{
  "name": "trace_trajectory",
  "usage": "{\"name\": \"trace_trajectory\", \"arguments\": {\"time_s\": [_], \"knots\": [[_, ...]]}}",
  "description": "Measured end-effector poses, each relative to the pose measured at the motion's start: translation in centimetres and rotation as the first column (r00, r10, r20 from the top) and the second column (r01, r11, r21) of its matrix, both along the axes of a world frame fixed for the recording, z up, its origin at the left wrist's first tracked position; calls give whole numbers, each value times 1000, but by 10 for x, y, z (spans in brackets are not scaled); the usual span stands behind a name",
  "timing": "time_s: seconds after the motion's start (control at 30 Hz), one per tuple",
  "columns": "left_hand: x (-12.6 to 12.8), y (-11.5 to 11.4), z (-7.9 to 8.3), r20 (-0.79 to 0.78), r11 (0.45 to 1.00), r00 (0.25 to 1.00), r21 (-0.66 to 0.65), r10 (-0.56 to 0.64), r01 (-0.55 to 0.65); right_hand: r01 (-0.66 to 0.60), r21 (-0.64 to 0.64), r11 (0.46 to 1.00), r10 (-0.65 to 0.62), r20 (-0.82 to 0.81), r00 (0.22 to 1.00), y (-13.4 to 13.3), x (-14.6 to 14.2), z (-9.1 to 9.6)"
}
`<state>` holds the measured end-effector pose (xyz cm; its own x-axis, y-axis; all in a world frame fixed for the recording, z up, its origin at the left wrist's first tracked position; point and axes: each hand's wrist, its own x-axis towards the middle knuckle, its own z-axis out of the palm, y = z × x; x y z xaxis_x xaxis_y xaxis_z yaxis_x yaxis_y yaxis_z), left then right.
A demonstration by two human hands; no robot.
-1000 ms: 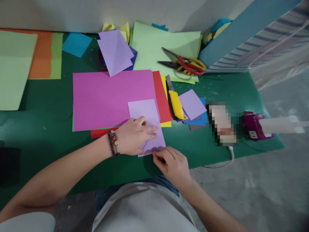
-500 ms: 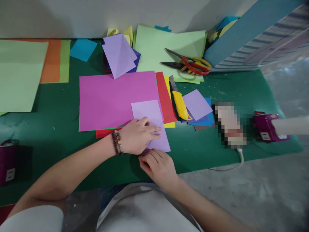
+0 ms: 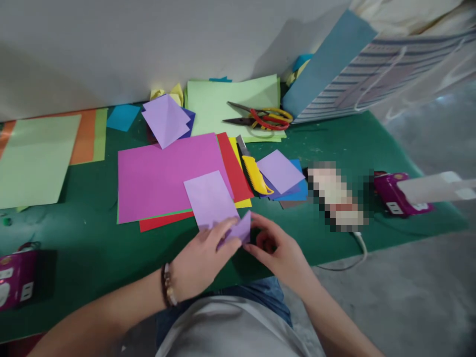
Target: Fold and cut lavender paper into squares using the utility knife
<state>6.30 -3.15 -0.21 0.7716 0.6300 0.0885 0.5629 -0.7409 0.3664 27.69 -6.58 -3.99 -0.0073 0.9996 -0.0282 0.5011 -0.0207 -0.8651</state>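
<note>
Lilac paper sheet lay askew on the magenta card, turned since moments earlier, its lower end now folded up into a point. Left hand grasped the fold; right hand stayed open beside it, fingers touching the flap, over the green tabletop.

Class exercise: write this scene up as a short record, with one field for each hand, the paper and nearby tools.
left hand: on the lilac paper sheet, beaded bracelet at wrist
right hand: fingers beside the sheet's folded corner
under sheet: magenta paper
nearby tools: yellow utility knife; scissors
surface: green mat
</note>
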Motion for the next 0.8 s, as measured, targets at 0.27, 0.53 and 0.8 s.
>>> {"name": "trace_trajectory", "arguments": {"time_s": [0.27,0.53,0.8], "knots": [[-15,-69,-5,378,732,628,-385,680,-562,-116,304,946,153,-98,983,-27,3,13],[2,-78,-9,180,168,356,-984,917,65,-330,494,804,351,53,935,-31,7,17],[15,-76,-5,55,25,145,-979,988,202,-402,510,761,321,244,915,-43,11,9]]}}
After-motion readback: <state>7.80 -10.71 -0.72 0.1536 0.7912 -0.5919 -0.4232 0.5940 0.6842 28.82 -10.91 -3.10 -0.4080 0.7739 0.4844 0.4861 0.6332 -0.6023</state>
